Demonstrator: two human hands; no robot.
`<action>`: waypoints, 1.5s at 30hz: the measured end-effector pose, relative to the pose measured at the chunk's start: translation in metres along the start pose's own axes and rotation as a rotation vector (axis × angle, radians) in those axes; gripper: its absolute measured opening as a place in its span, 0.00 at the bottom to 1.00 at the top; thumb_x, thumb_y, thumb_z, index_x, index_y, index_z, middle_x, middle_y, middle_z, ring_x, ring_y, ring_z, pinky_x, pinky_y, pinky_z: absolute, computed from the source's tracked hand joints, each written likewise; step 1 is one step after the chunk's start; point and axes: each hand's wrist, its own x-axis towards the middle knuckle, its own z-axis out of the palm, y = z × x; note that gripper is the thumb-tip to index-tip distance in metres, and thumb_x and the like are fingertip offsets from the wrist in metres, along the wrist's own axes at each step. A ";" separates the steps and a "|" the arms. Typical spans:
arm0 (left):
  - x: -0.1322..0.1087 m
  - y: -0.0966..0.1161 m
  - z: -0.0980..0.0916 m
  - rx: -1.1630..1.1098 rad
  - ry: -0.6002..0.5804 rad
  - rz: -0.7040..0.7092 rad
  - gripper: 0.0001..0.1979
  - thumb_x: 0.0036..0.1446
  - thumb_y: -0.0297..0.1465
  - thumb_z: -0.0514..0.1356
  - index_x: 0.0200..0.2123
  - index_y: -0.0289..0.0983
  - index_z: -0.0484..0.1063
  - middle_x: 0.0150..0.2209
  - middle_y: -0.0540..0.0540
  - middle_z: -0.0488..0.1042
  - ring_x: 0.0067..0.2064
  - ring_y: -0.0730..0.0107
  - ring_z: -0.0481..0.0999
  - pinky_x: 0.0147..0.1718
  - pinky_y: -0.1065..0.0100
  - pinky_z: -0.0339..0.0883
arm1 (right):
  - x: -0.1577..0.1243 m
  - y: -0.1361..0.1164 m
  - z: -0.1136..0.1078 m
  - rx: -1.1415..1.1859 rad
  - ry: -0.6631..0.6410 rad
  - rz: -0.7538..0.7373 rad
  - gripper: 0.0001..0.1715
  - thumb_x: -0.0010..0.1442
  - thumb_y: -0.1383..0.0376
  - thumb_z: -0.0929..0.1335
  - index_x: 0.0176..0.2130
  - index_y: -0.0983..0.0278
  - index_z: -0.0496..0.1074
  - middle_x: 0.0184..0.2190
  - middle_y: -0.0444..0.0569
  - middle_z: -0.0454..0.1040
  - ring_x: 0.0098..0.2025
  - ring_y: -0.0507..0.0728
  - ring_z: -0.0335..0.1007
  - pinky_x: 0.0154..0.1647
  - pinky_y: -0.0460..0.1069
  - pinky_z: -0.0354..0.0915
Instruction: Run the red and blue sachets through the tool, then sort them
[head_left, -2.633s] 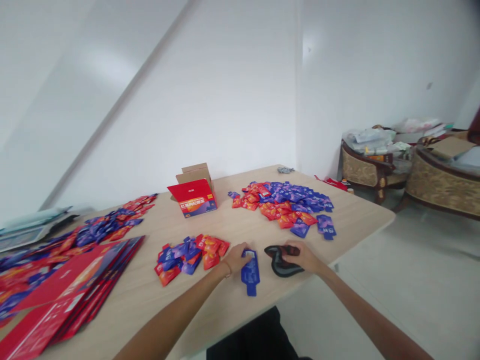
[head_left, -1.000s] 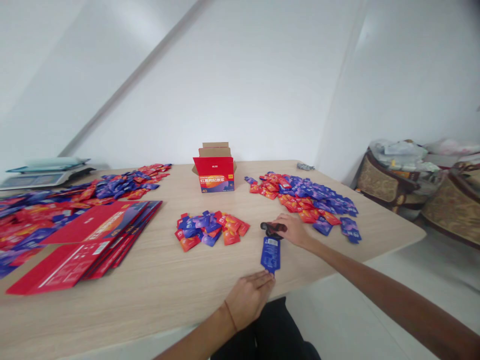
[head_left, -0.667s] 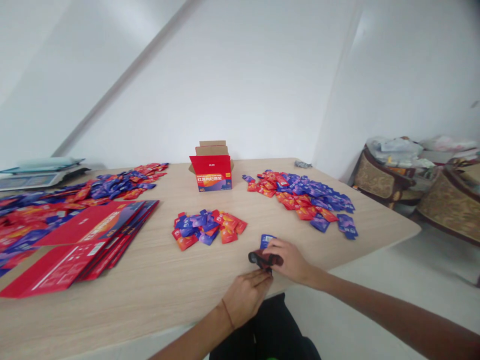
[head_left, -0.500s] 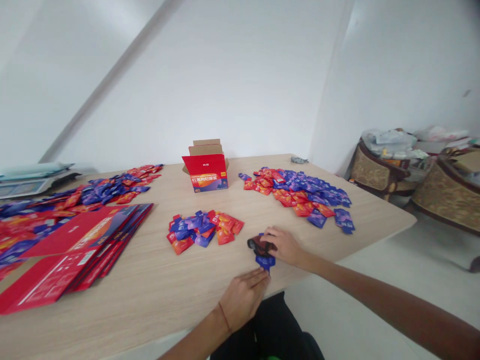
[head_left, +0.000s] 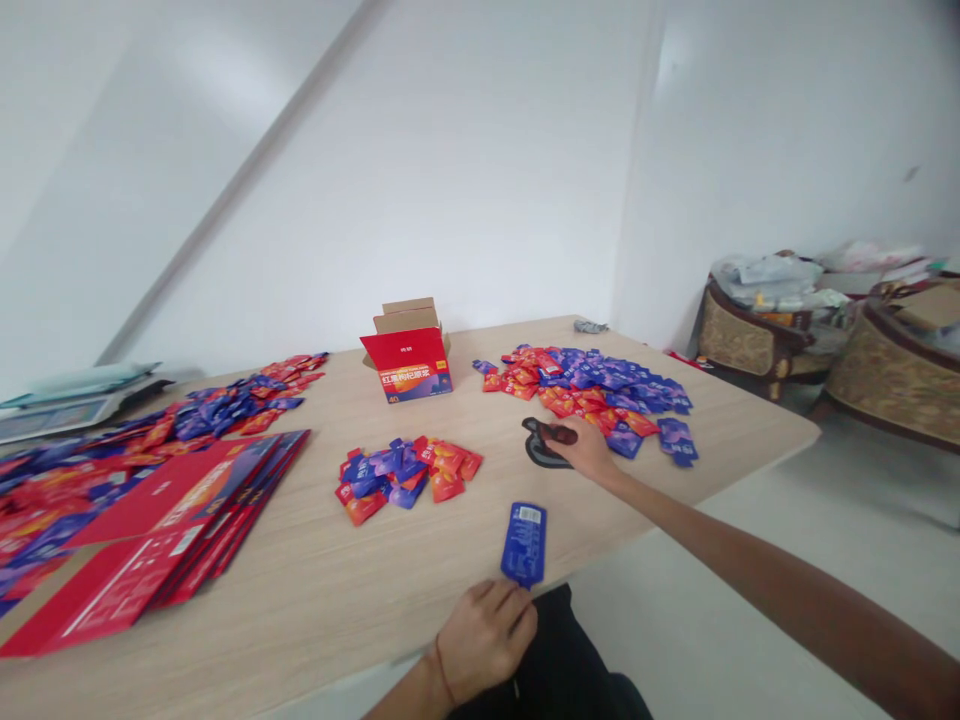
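My left hand point(head_left: 487, 635) is at the near table edge, its closed fingertips on the lower end of a blue sachet point(head_left: 525, 543). The sachet lies flat, with a white barcode label at its far end. Farther off, my right hand point(head_left: 581, 450) grips a dark tool point(head_left: 541, 445) with a reddish-brown grip and a curved black body; its exact kind is unclear. Left of the sachet lies a small pile of red and blue sachets point(head_left: 405, 472). Beyond my right hand spreads a larger sachet pile point(head_left: 592, 380).
An open red carton point(head_left: 414, 365) stands at the back of the table point(head_left: 315, 560). Flattened red cartons point(head_left: 157, 510) are stacked at left, beside a long heap of sachets point(head_left: 217, 410). Patterned chairs point(head_left: 742, 335) loaded with bags stand at right.
My right hand has lifted the dark tool off the blue sachet and moved it away, toward the far right. The sachet now shows fully, its end still under my left fingers.
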 end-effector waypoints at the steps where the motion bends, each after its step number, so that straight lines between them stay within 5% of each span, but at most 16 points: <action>1: -0.001 0.003 -0.004 -0.016 -0.001 0.005 0.09 0.71 0.27 0.52 0.44 0.35 0.72 0.40 0.41 0.80 0.42 0.62 0.81 0.39 0.64 0.78 | -0.001 0.001 -0.006 0.028 0.026 0.006 0.17 0.52 0.58 0.75 0.42 0.61 0.80 0.40 0.49 0.80 0.42 0.60 0.75 0.44 0.53 0.68; 4: 0.002 0.004 -0.016 -0.206 0.092 -0.189 0.11 0.72 0.28 0.50 0.48 0.38 0.71 0.43 0.42 0.79 0.43 0.64 0.81 0.41 0.66 0.78 | -0.004 0.001 -0.024 0.111 0.087 0.002 0.19 0.52 0.56 0.74 0.43 0.62 0.80 0.39 0.50 0.80 0.40 0.60 0.75 0.43 0.54 0.69; 8: 0.012 -0.006 -0.018 -0.603 0.286 -0.780 0.06 0.69 0.31 0.53 0.46 0.40 0.69 0.42 0.45 0.78 0.41 0.67 0.82 0.33 0.72 0.78 | -0.012 -0.009 -0.042 0.157 0.125 -0.014 0.19 0.53 0.54 0.74 0.42 0.62 0.80 0.38 0.51 0.80 0.38 0.60 0.75 0.42 0.54 0.69; 11: 0.017 -0.019 -0.007 -0.738 0.271 -0.907 0.03 0.64 0.30 0.56 0.40 0.39 0.68 0.37 0.47 0.77 0.35 0.68 0.82 0.28 0.73 0.76 | -0.017 -0.019 -0.046 0.147 0.107 -0.025 0.19 0.52 0.54 0.74 0.42 0.62 0.80 0.39 0.51 0.80 0.39 0.60 0.75 0.41 0.54 0.69; 14: 0.020 -0.030 0.000 -0.581 0.159 -0.819 0.03 0.61 0.27 0.57 0.37 0.38 0.70 0.33 0.48 0.77 0.32 0.69 0.80 0.29 0.72 0.75 | -0.020 -0.029 -0.046 0.133 0.079 -0.057 0.18 0.53 0.55 0.75 0.42 0.60 0.80 0.39 0.50 0.80 0.40 0.60 0.75 0.42 0.54 0.69; 18: 0.022 -0.037 -0.011 -0.144 -0.055 -0.509 0.06 0.61 0.25 0.61 0.40 0.40 0.75 0.38 0.46 0.79 0.40 0.62 0.79 0.40 0.63 0.75 | -0.024 -0.042 -0.048 0.106 0.030 -0.113 0.16 0.55 0.55 0.74 0.42 0.59 0.80 0.38 0.50 0.80 0.40 0.61 0.75 0.41 0.53 0.68; 24: 0.001 -0.039 -0.020 -0.074 -0.032 -0.194 0.10 0.70 0.29 0.55 0.48 0.39 0.76 0.48 0.44 0.79 0.51 0.63 0.77 0.52 0.62 0.73 | -0.041 -0.075 -0.044 0.029 -0.046 -0.174 0.15 0.57 0.60 0.74 0.45 0.58 0.79 0.42 0.49 0.78 0.43 0.60 0.74 0.44 0.52 0.68; 30: -0.011 -0.035 -0.013 -0.182 -0.036 -0.210 0.16 0.71 0.27 0.50 0.54 0.39 0.74 0.50 0.44 0.80 0.53 0.65 0.79 0.55 0.64 0.73 | -0.093 -0.109 0.017 -0.163 -0.310 -0.267 0.17 0.55 0.64 0.73 0.46 0.54 0.77 0.44 0.47 0.75 0.45 0.58 0.71 0.42 0.50 0.66; 34: -0.012 -0.034 -0.013 -0.246 -0.042 -0.251 0.16 0.71 0.27 0.51 0.55 0.39 0.74 0.52 0.43 0.79 0.53 0.65 0.79 0.56 0.63 0.73 | -0.100 -0.092 0.044 -0.319 -0.419 -0.373 0.15 0.55 0.67 0.72 0.44 0.56 0.76 0.46 0.49 0.74 0.50 0.62 0.67 0.42 0.51 0.65; 40: -0.016 -0.034 -0.011 -0.225 -0.019 -0.270 0.16 0.70 0.28 0.52 0.56 0.40 0.74 0.54 0.44 0.78 0.57 0.64 0.77 0.59 0.61 0.71 | -0.037 -0.043 0.026 -0.447 -0.415 -0.282 0.13 0.56 0.69 0.71 0.42 0.58 0.80 0.41 0.50 0.75 0.44 0.60 0.69 0.42 0.51 0.64; 45: -0.018 -0.033 -0.010 -0.207 -0.009 -0.261 0.15 0.70 0.28 0.53 0.55 0.39 0.74 0.54 0.45 0.78 0.58 0.65 0.77 0.60 0.63 0.69 | -0.026 -0.066 0.005 -0.268 -0.256 -0.233 0.15 0.59 0.66 0.70 0.46 0.56 0.80 0.40 0.48 0.75 0.42 0.57 0.72 0.40 0.49 0.63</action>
